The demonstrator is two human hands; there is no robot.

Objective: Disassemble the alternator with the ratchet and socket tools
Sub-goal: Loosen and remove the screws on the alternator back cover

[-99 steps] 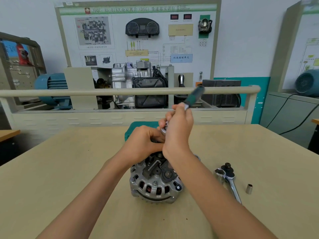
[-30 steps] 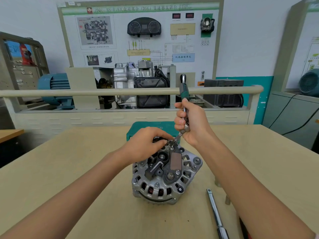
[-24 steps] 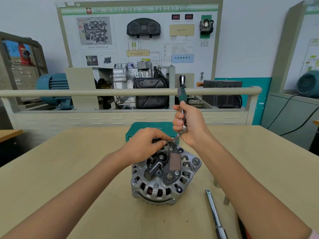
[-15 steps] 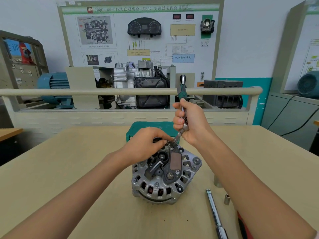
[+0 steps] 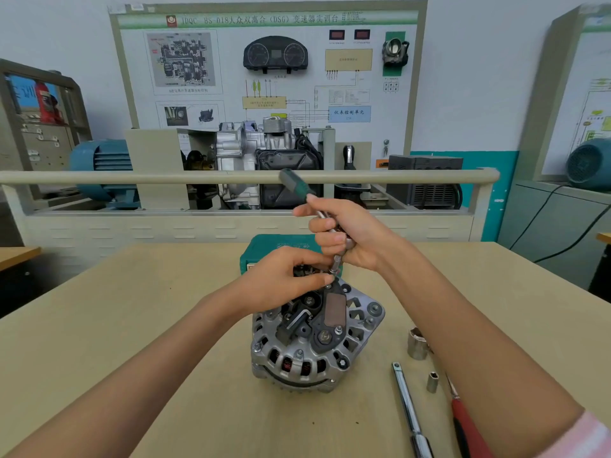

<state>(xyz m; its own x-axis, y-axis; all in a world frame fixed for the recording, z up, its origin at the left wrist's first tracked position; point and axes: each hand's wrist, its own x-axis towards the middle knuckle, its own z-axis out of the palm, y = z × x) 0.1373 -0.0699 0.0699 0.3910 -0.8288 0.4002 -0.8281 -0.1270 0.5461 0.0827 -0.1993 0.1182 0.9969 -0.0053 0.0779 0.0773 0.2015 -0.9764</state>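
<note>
The silver alternator [image 5: 314, 338] stands on the table [image 5: 132, 325], rear cover facing me, with a black plastic regulator part on top. My right hand [image 5: 347, 236] grips a small ratchet [image 5: 297, 185] with a green-black handle that points up and to the left. A small socket [image 5: 334, 264] on the ratchet sits over a fastener at the far edge of the alternator. My left hand [image 5: 284, 279] rests on the alternator's far top, fingertips pinching around the socket.
A green tool case [image 5: 264, 246] lies just behind the alternator. Right of the alternator lie a large socket [image 5: 417, 345], a small socket [image 5: 432, 381], a long chrome handle [image 5: 408, 411] and a red-handled tool [image 5: 466, 428]. A training bench with a rail stands beyond the table.
The ratchet handle has swung from upright over to the left. Both hands stay at the same fastener, and the alternator has not shifted.
</note>
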